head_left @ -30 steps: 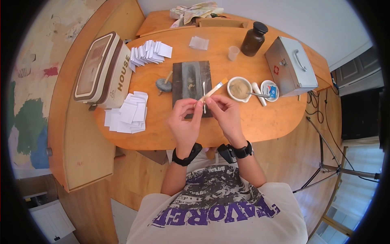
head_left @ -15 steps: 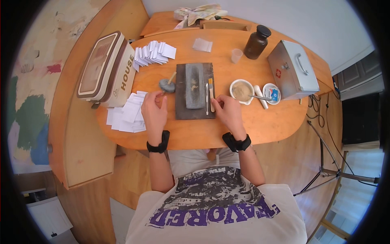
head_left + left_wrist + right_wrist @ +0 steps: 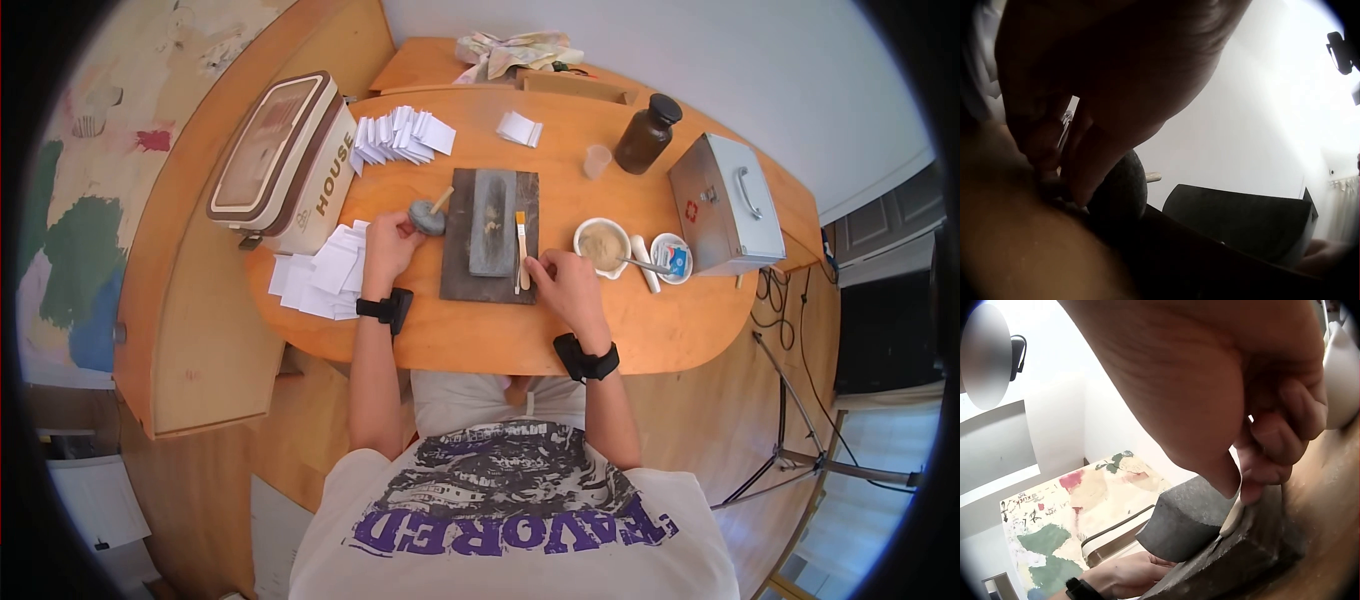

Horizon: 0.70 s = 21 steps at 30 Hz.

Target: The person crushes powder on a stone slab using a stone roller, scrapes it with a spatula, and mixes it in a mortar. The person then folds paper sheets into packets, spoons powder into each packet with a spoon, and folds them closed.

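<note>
My left hand reaches to a grey stone grinding wheel and grips the near end of its wooden axle. The wheel stands left of the dark board, and part of it shows behind my fingers in the left wrist view. My right hand pinches the handle of a flat brush between thumb and fingers. The brush lies along the board's right side, its bristles pointing away from me. Beside it is a grey stone trough with some pale powder inside.
Right of the board are a bowl of tan powder, a white pestle and a small dish. Behind stand a dark bottle, a clear cup and a metal case. Folded white papers lie at left.
My hands have parted from above the board, where they held the brush and a thin white tool. Both were laid beside the trough. My left hand has moved to the wheel and taken its axle.
</note>
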Each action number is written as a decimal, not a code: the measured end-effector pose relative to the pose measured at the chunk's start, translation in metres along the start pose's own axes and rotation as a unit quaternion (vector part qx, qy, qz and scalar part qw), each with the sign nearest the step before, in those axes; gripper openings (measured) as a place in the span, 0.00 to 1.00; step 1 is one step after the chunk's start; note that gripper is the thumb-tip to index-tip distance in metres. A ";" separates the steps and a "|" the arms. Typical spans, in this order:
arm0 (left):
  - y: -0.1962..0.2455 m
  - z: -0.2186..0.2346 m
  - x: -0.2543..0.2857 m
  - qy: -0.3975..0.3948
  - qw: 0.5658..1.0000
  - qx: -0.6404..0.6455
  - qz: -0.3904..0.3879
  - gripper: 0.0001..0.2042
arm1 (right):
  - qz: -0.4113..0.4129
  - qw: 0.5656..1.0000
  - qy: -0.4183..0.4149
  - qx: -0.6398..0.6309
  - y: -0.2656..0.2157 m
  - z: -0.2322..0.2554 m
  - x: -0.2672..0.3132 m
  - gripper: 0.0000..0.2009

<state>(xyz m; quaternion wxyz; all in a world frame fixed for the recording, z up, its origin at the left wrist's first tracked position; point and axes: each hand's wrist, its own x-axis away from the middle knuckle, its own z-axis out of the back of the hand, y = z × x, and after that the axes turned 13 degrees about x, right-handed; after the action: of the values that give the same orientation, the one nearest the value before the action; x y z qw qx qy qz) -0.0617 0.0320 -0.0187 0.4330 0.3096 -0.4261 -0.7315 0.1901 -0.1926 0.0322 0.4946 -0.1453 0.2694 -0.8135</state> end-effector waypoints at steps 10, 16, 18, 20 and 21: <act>0.011 0.001 0.005 0.015 0.997 0.073 0.001 0.06 | 0.012 0.998 0.027 -0.053 0.012 0.007 0.005 0.15; 0.089 0.027 0.015 0.017 0.994 0.050 -0.099 0.05 | 0.117 0.988 0.075 -0.075 -0.029 0.047 -0.019 0.10; 0.102 0.026 0.011 -0.041 0.982 0.027 -0.183 0.04 | 0.138 0.983 0.092 -0.078 -0.044 0.046 -0.036 0.12; 0.103 0.019 0.006 -0.064 0.982 0.006 -0.180 0.04 | 0.232 0.952 0.175 -0.096 -0.056 0.044 -0.049 0.14; 0.104 0.015 0.004 -0.086 0.980 -0.013 -0.178 0.04 | 0.232 0.951 0.178 -0.095 -0.055 0.040 -0.055 0.14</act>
<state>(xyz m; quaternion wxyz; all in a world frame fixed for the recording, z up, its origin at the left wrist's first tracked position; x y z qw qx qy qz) -0.0373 0.0065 0.0804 0.2622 0.3107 -0.3899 -0.8262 0.1957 -0.1359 0.0985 0.5973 0.0221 0.4559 -0.6594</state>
